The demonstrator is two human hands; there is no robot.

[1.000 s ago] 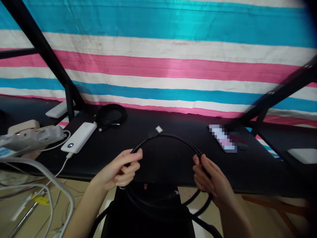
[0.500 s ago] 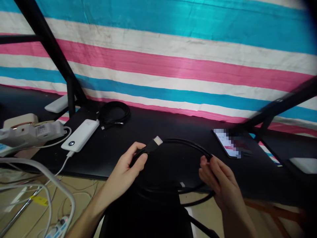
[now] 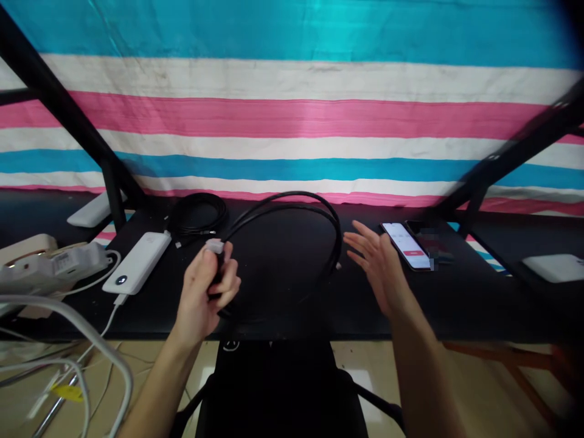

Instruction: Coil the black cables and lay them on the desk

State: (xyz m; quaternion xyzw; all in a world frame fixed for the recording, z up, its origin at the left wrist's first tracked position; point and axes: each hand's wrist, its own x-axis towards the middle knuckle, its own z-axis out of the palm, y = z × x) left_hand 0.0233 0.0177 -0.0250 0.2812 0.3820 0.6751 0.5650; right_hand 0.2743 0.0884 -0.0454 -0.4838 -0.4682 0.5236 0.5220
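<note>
My left hand (image 3: 208, 286) is closed around a black cable (image 3: 314, 210) near its silver plug end (image 3: 214, 246), over the black table (image 3: 283, 298). The cable rises from that fist in a big upright loop toward the striped backdrop. My right hand (image 3: 376, 264) hovers just right of the loop with fingers spread, holding nothing and not gripping the cable.
A second coiled black cable (image 3: 197, 214) lies at the back left beside a white power bank (image 3: 137, 261). A lit phone (image 3: 406, 244) lies to the right of my right hand. White power strips and cords (image 3: 50, 267) crowd the left edge. Black frame struts stand at both sides.
My right hand has let go of the cable and opened. My left hand has shifted left and gripped the cable by the plug, and the loop has swung up and back.
</note>
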